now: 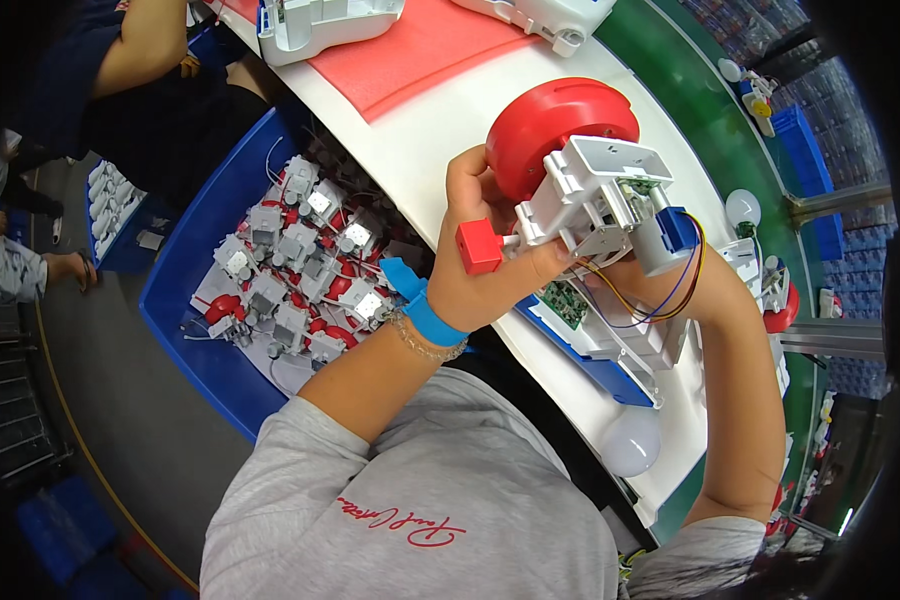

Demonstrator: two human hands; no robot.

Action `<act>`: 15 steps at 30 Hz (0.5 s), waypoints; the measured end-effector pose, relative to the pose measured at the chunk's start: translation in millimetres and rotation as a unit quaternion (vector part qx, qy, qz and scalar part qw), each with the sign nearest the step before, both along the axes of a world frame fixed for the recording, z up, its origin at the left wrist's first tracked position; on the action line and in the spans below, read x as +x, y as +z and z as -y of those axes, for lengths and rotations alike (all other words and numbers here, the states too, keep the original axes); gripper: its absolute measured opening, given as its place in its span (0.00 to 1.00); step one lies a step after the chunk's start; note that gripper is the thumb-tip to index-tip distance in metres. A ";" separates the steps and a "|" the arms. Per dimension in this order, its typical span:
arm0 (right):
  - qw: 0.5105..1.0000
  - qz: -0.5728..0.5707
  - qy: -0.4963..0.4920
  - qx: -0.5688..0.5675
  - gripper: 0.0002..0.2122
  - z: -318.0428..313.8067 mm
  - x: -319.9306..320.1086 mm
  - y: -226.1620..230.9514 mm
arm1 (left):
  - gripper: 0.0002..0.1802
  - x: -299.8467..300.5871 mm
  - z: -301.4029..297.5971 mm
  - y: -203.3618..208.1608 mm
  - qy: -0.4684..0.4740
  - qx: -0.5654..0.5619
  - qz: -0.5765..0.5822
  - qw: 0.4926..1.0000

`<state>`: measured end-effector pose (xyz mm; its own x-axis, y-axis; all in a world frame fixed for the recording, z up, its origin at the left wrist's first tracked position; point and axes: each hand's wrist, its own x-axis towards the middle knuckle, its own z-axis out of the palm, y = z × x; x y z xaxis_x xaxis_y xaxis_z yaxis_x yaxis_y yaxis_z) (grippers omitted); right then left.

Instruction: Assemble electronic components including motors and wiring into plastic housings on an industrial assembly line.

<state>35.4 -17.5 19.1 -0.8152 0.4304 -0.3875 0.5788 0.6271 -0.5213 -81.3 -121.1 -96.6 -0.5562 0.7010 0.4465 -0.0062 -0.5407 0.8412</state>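
Note:
A white plastic mechanism (580, 205) with a large red round disc (560, 125) is held up over the bench, gripped by my left hand (495, 275). Its small red block (480, 247) sticks out next to my left thumb. On its right side are a grey cylindrical motor (660, 247) with a blue end cap and several coloured wires. My right hand (650, 285) reaches in behind the motor and wires; its fingers are hidden there. Below lies a blue-and-white housing (595, 350) with a green circuit board (565, 303). A blue strap (432, 322) circles my left wrist.
A deep blue bin (195, 340) at left holds several grey-and-red assemblies (295, 245). White housings (330, 25) rest near a red mat (410, 55) on the white bench (440, 150). A white dome (630, 442) sits at the near edge. Another person's arm (150, 45) shows upper left.

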 end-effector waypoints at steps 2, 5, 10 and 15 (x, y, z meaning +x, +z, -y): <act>0.997 0.032 0.016 0.073 0.14 6.4 -1.5 -0.6 | 0.45 -0.2 0.2 -1.1 0.005 -0.006 -0.014 1.000; 0.995 0.027 0.008 0.095 0.14 17.0 2.1 -5.9 | 0.45 0.2 2.5 -1.3 -0.005 0.016 0.030 0.999; 0.975 -0.163 0.027 0.149 0.06 27.1 5.5 -24.4 | 0.44 4.6 3.1 1.9 0.022 0.041 0.035 0.998; 0.980 -0.156 -0.035 0.119 0.13 26.0 -0.9 -41.5 | 0.41 12.1 11.9 11.6 0.014 0.007 0.122 0.992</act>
<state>34.5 -43.5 -22.4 -0.8430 0.5380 -0.0055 0.4609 0.7168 -0.5232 -69.2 -133.0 -85.0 -0.6680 0.6783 0.3059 -0.1935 -0.5553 0.8088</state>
